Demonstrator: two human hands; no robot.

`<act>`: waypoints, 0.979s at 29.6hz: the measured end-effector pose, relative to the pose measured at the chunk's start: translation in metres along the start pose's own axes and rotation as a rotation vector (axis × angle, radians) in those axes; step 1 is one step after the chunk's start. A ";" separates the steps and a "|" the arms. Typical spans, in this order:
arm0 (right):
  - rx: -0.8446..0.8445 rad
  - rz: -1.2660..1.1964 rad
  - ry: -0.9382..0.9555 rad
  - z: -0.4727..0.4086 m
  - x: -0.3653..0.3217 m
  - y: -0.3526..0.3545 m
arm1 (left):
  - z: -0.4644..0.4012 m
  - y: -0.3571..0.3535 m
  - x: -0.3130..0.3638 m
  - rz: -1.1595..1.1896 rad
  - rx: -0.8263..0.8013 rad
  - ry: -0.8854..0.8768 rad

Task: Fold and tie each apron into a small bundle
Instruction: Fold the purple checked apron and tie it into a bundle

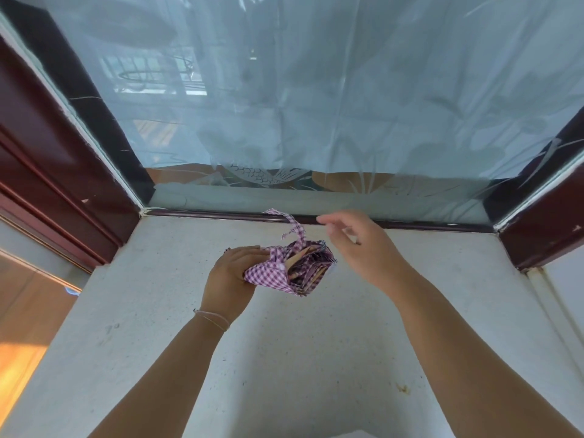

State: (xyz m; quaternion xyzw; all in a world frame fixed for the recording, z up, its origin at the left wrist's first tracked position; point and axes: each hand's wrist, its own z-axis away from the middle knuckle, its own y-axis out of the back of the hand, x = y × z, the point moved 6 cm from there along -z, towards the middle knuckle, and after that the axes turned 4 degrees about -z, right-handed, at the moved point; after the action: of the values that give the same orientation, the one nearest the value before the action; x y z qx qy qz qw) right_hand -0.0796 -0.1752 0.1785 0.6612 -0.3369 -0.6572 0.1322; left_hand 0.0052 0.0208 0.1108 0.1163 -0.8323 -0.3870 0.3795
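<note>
A purple-and-white checked apron [284, 271] is folded into a small thick bundle, held just above the white ledge. My left hand [232, 273] grips the bundle from its left side, fingers curled round it. A checked tie strap [292, 227] sticks up from the bundle's top and bends back toward the window. My right hand [358, 245] hovers to the right of the strap, fingers loosely spread, holding nothing that I can see.
The white stone ledge [284, 358] runs from me to a frosted window [316, 90] with a dark frame rail [221, 214] at its base. Dark red wooden frames [47, 153] flank the ledge on both sides. A wooden floor [25, 327] lies lower left.
</note>
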 end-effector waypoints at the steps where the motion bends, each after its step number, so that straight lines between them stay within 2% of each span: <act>1: -0.058 0.023 -0.023 -0.001 -0.004 -0.005 | -0.001 0.002 0.004 -0.031 0.016 -0.050; 3: -0.125 0.103 -0.068 -0.003 -0.005 -0.014 | -0.003 0.005 0.011 -0.072 0.030 -0.127; 6: -0.024 0.099 -0.046 -0.003 -0.007 -0.013 | -0.003 0.005 0.020 -0.141 0.004 -0.211; 10: 0.026 -0.153 -0.107 0.000 -0.008 0.004 | -0.003 0.006 0.025 -0.212 -0.004 -0.258; 17: -0.084 -0.390 -0.147 0.002 -0.012 0.022 | -0.007 0.014 0.038 -0.308 0.059 -0.318; 24: -0.187 -0.435 -0.078 -0.001 -0.023 0.024 | -0.011 0.008 0.050 -0.335 -0.071 -0.331; 29: -0.151 -0.427 -0.062 -0.002 -0.024 0.028 | -0.014 0.001 0.058 -0.379 -0.108 -0.332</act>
State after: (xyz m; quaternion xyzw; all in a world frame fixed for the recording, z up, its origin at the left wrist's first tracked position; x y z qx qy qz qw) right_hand -0.0836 -0.1820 0.2145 0.6853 -0.1428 -0.7136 0.0288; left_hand -0.0250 -0.0147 0.1486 0.1844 -0.8247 -0.5089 0.1640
